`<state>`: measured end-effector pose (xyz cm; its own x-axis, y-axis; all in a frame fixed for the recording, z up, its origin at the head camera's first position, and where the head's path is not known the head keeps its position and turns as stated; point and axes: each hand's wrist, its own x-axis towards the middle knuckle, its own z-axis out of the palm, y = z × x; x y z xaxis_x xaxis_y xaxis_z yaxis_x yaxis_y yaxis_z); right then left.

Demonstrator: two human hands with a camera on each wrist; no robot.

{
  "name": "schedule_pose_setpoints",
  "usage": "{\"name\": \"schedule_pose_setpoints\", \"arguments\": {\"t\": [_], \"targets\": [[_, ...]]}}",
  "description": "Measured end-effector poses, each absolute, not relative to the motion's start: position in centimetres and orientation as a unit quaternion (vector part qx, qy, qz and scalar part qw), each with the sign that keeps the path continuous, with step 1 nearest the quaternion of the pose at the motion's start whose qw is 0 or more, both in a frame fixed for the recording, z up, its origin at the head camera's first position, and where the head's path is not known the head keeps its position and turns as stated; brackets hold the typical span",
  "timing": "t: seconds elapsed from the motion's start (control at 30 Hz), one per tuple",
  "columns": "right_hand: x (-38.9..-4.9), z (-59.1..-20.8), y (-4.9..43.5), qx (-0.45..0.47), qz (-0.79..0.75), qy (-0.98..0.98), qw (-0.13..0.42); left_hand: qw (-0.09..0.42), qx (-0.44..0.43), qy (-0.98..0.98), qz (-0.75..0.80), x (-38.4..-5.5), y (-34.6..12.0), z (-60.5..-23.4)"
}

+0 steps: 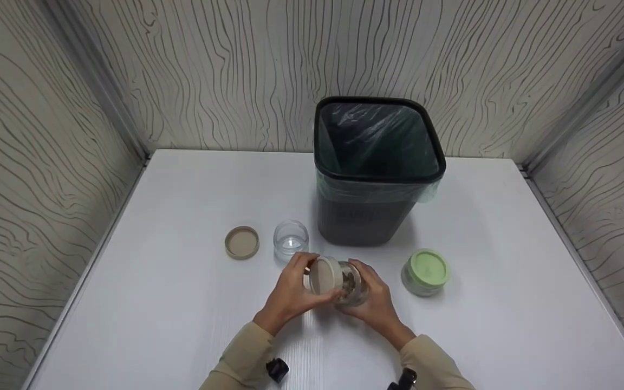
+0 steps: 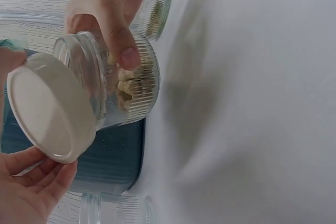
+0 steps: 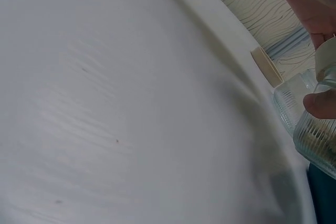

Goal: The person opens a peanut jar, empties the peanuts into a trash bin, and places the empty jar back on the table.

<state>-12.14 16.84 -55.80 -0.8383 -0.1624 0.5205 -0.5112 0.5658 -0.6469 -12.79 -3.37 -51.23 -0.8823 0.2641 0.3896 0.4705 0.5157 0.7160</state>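
Both hands meet over the table in front of the bin. My left hand grips a cream-coloured round lid by its rim. A ribbed glass jar is tipped on its side in my right hand, the thumb lying along the glass. Brownish dried pieces lie inside the jar. In the left wrist view the lid stands at the jar's mouth, its rim angled away from the glass. Part of the jar also shows at the right edge of the right wrist view.
A dark bin with a clear liner stands behind the hands. An uncovered glass jar and an upturned tan lid sit to the left. To the right stands a jar with a green lid. Patterned walls surround the white table.
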Motion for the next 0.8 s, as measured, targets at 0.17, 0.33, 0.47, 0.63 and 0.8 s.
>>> {"name": "schedule_pose_setpoints", "arguments": {"t": [0.17,0.33,0.47,0.63,0.8], "targets": [[-11.9,-55.7,16.9,0.190,0.433,-0.858,0.202,0.119,-0.215,-0.861,-0.446,-12.8,-3.6,-51.5],[-11.9,-55.9,17.1,0.180,0.431,-0.861,0.200,0.115,-0.211,-0.863,-0.444,-12.7,-4.0,-51.7],[-11.9,-55.9,17.2,0.175,0.438,-0.860,0.196,0.108,-0.202,-0.866,-0.445,-12.6,-4.3,-51.8],[-11.8,-55.9,17.3,0.178,0.442,-0.858,0.195,0.096,-0.191,-0.865,-0.455,-12.5,-4.7,-52.0],[-11.8,-55.9,17.4,0.176,0.436,-0.860,0.197,0.086,-0.177,-0.867,-0.458,-12.4,-5.1,-52.2]]}}
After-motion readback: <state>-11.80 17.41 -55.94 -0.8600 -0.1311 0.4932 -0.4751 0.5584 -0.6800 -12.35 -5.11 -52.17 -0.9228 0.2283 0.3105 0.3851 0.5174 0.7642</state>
